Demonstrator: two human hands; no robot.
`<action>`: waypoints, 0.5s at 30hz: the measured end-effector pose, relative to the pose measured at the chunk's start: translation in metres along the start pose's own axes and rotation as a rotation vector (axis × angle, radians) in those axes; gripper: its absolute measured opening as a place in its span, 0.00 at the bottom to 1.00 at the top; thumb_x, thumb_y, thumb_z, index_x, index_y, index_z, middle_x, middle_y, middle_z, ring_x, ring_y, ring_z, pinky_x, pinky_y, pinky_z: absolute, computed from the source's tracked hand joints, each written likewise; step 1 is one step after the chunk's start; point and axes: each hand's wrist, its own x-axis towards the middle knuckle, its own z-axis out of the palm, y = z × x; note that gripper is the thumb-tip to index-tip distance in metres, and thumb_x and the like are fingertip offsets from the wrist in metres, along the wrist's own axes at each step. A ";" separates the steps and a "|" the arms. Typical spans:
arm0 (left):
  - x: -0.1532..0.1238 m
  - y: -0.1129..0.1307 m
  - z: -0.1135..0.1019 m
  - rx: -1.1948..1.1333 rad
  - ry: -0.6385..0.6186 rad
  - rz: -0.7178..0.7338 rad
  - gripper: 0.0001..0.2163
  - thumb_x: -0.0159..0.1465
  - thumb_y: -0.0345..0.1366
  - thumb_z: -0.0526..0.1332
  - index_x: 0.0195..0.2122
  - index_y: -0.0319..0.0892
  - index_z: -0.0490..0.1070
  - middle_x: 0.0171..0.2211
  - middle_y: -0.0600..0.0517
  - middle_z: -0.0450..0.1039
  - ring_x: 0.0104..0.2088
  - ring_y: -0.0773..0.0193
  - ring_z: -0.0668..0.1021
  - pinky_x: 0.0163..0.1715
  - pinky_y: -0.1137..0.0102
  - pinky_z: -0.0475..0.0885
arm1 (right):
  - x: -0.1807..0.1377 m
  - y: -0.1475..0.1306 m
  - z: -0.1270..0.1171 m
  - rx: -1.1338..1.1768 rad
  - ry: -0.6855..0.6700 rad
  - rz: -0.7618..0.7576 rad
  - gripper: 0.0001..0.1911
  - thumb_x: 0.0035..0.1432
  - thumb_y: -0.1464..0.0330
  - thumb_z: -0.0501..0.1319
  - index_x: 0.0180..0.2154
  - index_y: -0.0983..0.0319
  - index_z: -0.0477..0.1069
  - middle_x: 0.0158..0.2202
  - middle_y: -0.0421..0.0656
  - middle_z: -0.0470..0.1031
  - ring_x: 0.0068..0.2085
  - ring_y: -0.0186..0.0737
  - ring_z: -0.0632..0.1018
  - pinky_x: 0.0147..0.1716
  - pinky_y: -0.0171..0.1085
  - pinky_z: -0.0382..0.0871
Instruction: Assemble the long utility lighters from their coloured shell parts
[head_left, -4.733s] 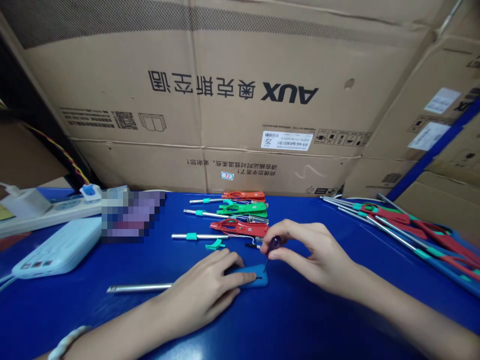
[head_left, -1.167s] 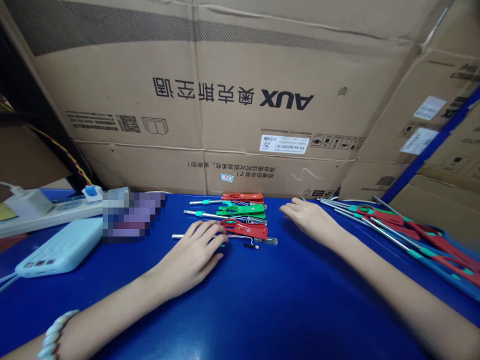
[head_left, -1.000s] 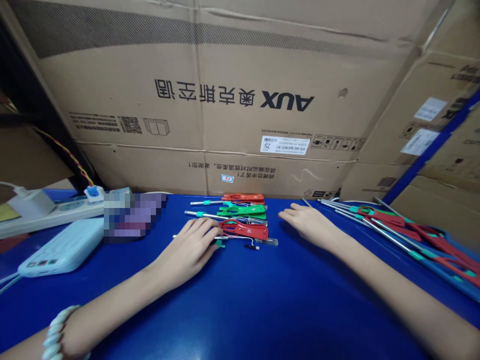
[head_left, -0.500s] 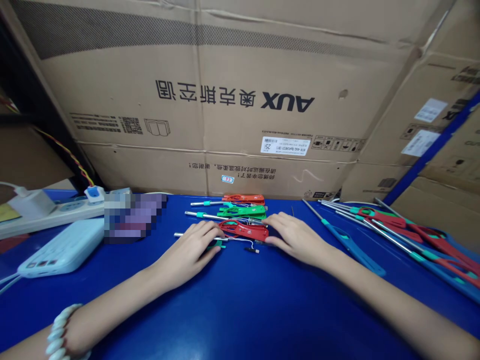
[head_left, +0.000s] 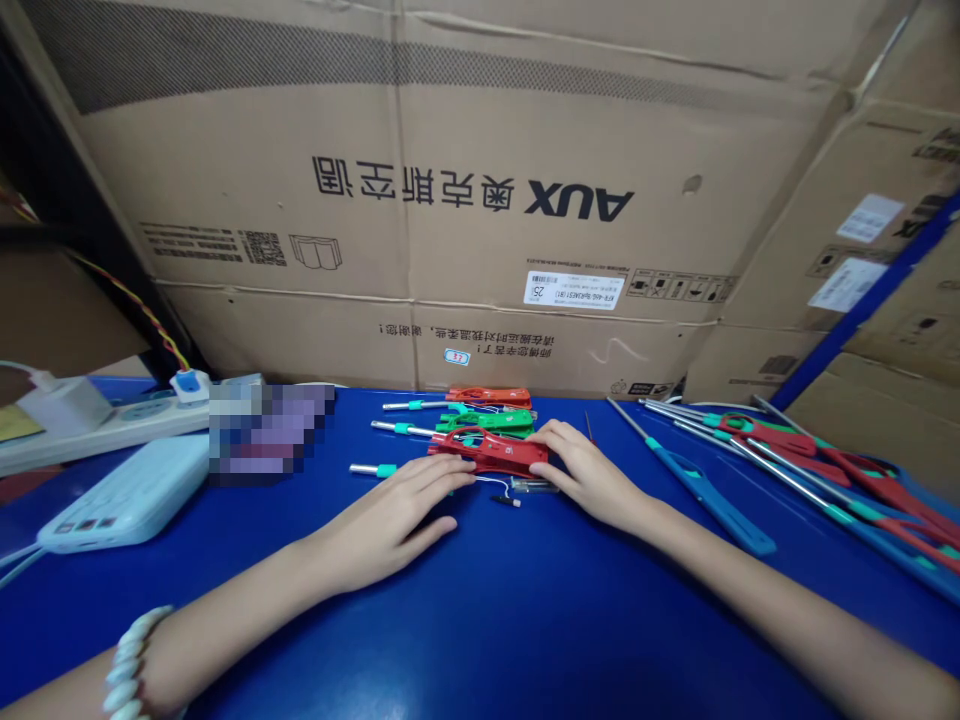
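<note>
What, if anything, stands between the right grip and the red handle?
Nothing visible: the right grip has its fingertips on the red handle, at the right end. The clear tube lies close by on the handle's near side, not between them.

From my remote post I have the left hand (head_left: 401, 515) palm down at the left end of the red casing (head_left: 495, 450), fingers nearly straight and together, fingertips touching it, thumb spread apart on its near side. My right hand (head_left: 592, 478) pinches the casing's right end between thumb and bent fingers. My left forearm (head_left: 232, 610) and right forearm (head_left: 780, 590) slant in toward it from either side.
</note>
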 end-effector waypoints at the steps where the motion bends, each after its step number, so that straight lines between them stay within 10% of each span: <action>1: 0.000 0.000 0.001 0.001 -0.004 0.001 0.20 0.69 0.35 0.52 0.62 0.47 0.54 0.61 0.46 0.59 0.61 0.56 0.61 0.59 0.55 0.60 | 0.000 0.003 -0.001 0.017 0.007 0.004 0.12 0.65 0.66 0.54 0.49 0.61 0.66 0.44 0.47 0.69 0.47 0.45 0.70 0.48 0.45 0.66; 15: 0.001 0.009 0.000 -0.149 -0.041 -0.020 0.08 0.68 0.29 0.51 0.44 0.44 0.67 0.44 0.49 0.68 0.45 0.59 0.70 0.48 0.61 0.65 | 0.001 0.010 -0.002 0.074 -0.013 -0.018 0.13 0.64 0.66 0.55 0.50 0.60 0.67 0.45 0.47 0.69 0.48 0.45 0.70 0.49 0.46 0.65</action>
